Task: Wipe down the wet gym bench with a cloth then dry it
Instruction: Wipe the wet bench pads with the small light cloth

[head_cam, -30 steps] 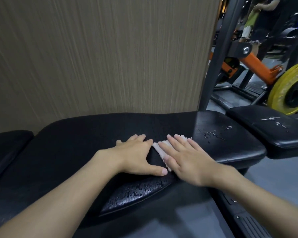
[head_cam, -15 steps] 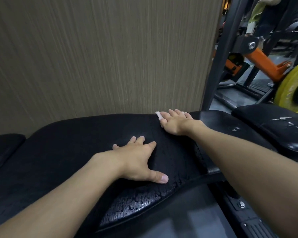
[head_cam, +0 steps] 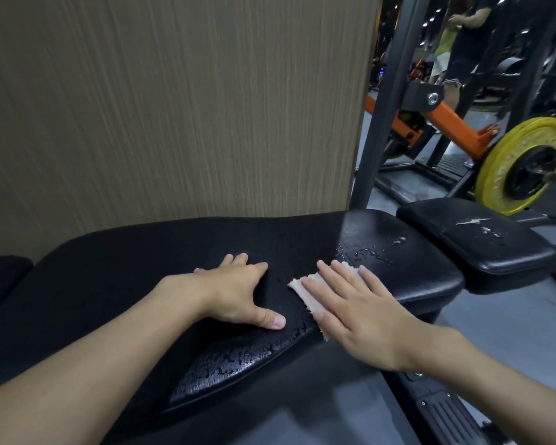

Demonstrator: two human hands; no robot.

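The right hand (head_cam: 360,311) lay flat and open, fingers extended and slightly spread, palm pressing a pale cloth (head_cam: 305,289) against the black gym bench (head_cam: 142,277); it did not grip the cloth, whose frayed edges showed beyond the fingertips and along the thumb side. The left hand (head_cam: 238,289) was likewise open, palm down on the bench pad just beside the cloth but apart from it, thumb splayed toward the near edge. Water droplets (head_cam: 371,252) stood on the pad's right end, just beyond the right fingertips, and a beaded wet film (head_cam: 231,364) covered the near edge below both hands. A second black pad (head_cam: 482,242), scuffed with white marks, sat to the right, close to the bench end. A dark steel upright (head_cam: 382,123) rose behind the bench at the edge of a tan wall panel (head_cam: 174,107). Farther right stood an orange machine arm (head_cam: 456,123) and a yellow weight plate (head_cam: 523,165). A person (head_cam: 463,43) stood in the background. Nothing obstructed the hands.
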